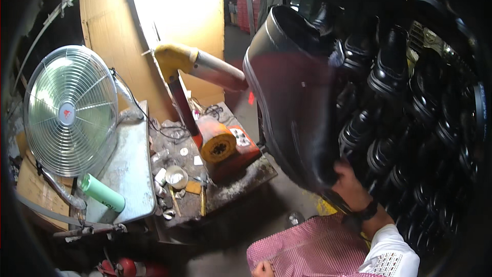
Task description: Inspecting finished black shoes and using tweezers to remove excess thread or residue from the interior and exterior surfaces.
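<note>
Nearest, left hand (262, 269): at the bottom edge, fingers curled onto the hem of a pink checked cloth (307, 249) that covers the lap.
Right hand (351, 184): raised from a white sleeve with a dark wristband, fingers closed around the lower end of a black rubber boot (292, 92).
Boot: held up in the air, tilted, its sole edge turned toward the camera, between the workbench and the rack.
Floor: a small round glass object (294, 219) lies just beyond the cloth.
Workbench (241, 184): cluttered with a metal cup (177, 177) and scraps; an orange machine (225, 146) stands on it with a yellow-headed pipe (197, 64) above.
Left side: a green bottle (102, 193) lies on a grey metal top, below a fan (70, 110).
Right, farther: a rack of black boots (410, 102), row upon row.
Far: cardboard sheets (118, 36) against the wall.
</note>
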{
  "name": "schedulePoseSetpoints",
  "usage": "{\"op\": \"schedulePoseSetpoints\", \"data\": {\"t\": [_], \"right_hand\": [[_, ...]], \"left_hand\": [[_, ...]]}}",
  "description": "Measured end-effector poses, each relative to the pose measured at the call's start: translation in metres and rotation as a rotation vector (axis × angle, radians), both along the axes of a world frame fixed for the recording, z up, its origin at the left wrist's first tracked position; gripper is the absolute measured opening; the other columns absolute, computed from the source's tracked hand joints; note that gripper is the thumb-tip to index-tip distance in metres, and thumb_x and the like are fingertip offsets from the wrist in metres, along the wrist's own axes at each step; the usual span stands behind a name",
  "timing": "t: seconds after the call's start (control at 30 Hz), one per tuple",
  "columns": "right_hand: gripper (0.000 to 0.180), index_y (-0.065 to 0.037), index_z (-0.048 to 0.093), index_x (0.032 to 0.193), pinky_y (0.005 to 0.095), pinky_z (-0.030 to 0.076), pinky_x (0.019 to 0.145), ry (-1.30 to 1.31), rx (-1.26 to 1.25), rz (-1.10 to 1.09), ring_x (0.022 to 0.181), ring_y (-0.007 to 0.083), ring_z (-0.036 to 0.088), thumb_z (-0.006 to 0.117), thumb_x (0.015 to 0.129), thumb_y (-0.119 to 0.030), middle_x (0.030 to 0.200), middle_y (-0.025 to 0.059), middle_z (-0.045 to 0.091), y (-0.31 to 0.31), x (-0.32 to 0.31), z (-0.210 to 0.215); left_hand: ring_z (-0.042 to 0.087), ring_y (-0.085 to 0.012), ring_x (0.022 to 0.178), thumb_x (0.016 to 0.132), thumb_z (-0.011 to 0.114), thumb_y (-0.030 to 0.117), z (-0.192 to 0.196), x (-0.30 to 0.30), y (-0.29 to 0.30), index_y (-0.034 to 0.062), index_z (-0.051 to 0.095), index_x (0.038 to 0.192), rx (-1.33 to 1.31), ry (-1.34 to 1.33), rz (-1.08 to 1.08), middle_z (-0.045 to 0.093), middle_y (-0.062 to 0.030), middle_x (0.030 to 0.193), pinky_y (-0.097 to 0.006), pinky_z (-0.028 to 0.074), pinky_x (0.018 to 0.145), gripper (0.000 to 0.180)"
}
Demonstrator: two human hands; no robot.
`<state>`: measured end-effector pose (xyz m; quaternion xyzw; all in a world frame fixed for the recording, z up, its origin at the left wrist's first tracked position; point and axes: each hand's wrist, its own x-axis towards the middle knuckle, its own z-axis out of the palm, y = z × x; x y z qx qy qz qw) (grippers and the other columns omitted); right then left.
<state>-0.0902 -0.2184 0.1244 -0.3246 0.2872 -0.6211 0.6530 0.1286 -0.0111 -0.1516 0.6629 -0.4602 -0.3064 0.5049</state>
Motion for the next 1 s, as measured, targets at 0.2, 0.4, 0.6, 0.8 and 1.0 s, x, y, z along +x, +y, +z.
{"op": "schedulePoseSetpoints", "data": {"t": [0.2,0.4,0.6,0.8,1.0], "right_hand": [[0.066,0.006,0.045,0.125,0.029,0.043,0.092,0.476,-0.182,0.04,0.102,0.0152,0.055,0.073,0.065,0.002,0.111,0.0087,0.059,0.077,-0.021,-0.042],[0.065,0.005,0.045,0.125,0.0278,0.042,0.092,0.642,-0.118,-0.025,0.1,0.0147,0.054,0.074,0.067,-0.001,0.111,0.0071,0.056,0.138,-0.021,-0.084],[0.07,0.006,0.041,0.129,0.0294,0.041,0.094,0.689,-0.025,0.007,0.108,0.0168,0.052,0.075,0.068,-0.005,0.118,0.0099,0.054,0.191,-0.015,-0.106],[0.079,0.007,0.035,0.134,0.0268,0.049,0.083,0.999,-0.198,0.18,0.093,0.0159,0.062,0.077,0.068,-0.007,0.106,0.0174,0.063,0.218,-0.011,-0.113],[0.043,0.001,0.054,0.121,0.0187,0.046,0.066,0.869,0.073,0.123,0.077,0.0062,0.058,0.064,0.08,-0.002,0.093,0.0061,0.066,0.191,-0.026,-0.122]], "left_hand": [[0.055,-0.0133,0.045,0.088,0.048,0.011,0.031,0.0,-0.008,0.0009,0.06,0.065,0.09,0.037,-0.127,0.055,-0.0059,0.05,-0.03,0.042,0.045,0.028],[0.051,-0.01,0.048,0.095,0.045,0.016,0.07,-0.001,-0.013,-0.0023,0.058,0.089,0.249,0.528,-0.229,0.058,-0.0048,0.062,-0.021,0.039,0.045,0.023],[0.039,-0.0257,0.124,0.085,0.06,0.011,0.113,-0.025,-0.032,0.004,0.0,0.144,-0.122,0.747,-0.482,0.038,-0.0171,0.134,-0.037,0.031,0.104,0.085],[0.054,-0.0202,0.102,0.079,0.068,0.011,0.129,-0.031,-0.012,-0.0031,0.043,0.122,0.048,0.447,-0.456,0.055,-0.0113,0.113,-0.032,0.042,0.091,0.051],[0.062,-0.0179,0.084,0.074,0.072,0.006,0.109,-0.03,0.005,-0.0019,0.057,0.104,0.024,0.383,-0.233,0.064,-0.0094,0.096,-0.029,0.049,0.079,0.034]]}}
